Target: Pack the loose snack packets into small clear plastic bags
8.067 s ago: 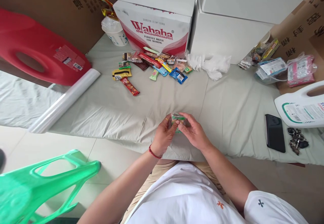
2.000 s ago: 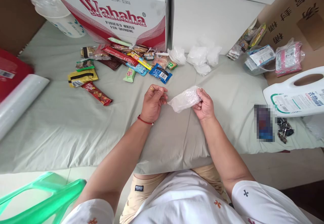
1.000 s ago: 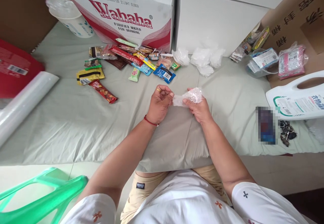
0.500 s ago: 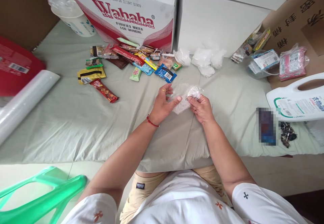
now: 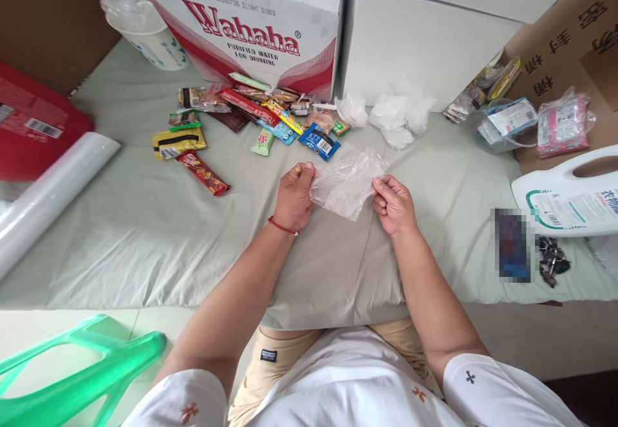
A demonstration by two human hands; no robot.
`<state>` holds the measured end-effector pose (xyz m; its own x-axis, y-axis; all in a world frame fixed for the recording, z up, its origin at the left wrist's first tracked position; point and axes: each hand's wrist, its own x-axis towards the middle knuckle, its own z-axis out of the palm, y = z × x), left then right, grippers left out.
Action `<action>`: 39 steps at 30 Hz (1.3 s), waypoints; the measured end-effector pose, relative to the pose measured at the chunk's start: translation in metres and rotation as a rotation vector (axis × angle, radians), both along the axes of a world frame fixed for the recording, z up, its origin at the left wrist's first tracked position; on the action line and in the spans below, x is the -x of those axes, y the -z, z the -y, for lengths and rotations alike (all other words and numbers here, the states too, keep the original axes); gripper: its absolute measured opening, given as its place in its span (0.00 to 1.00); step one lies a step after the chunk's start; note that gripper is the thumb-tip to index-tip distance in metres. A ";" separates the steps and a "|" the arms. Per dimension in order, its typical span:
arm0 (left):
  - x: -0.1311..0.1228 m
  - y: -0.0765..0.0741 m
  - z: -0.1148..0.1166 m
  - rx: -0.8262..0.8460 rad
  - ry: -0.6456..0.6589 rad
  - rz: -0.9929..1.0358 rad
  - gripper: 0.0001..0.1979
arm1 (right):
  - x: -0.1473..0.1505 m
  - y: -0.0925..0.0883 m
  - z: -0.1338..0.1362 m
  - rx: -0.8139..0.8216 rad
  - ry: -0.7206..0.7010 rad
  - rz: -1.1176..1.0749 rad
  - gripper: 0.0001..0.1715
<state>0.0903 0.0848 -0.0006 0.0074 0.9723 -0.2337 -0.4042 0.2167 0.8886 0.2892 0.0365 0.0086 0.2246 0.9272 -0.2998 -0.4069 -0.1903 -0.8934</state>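
Observation:
A crinkled clear plastic bag (image 5: 345, 185) is stretched between my two hands above the grey-green sheet. My left hand (image 5: 295, 195), with a red cord bracelet at the wrist, pinches its left edge between thumb and fingers. The right edge is pinched by my right hand (image 5: 393, 203). Just beyond the bag lies a blue snack packet (image 5: 319, 142), part of a pile with a red snack bar (image 5: 248, 105) and a green packet (image 5: 262, 142). Crumpled clear bags (image 5: 393, 118) sit behind, to the right of the pile.
A Wahaha carton (image 5: 251, 34) and a white box (image 5: 415, 40) stand at the back. On the left are a plastic roll (image 5: 53, 198) and a paper tub (image 5: 159, 47). A white detergent bottle (image 5: 570, 195) and keys (image 5: 553, 263) lie right. A green stool (image 5: 96, 375) stands below.
The clear bag, bunched up in my right hand before, is now spread out. My left hand has closed from an open pose onto the bag's left edge, and the hands are farther apart.

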 end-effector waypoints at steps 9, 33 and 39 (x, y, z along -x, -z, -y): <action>0.002 -0.002 -0.002 0.078 -0.010 0.285 0.15 | 0.015 0.010 0.008 -0.018 -0.087 0.427 0.30; 0.012 0.003 -0.011 0.030 -0.037 0.407 0.16 | 0.002 -0.014 0.022 -0.001 -0.158 0.371 0.20; 0.010 -0.005 -0.008 0.073 0.042 0.471 0.16 | 0.032 -0.019 0.020 0.294 -0.418 0.368 0.31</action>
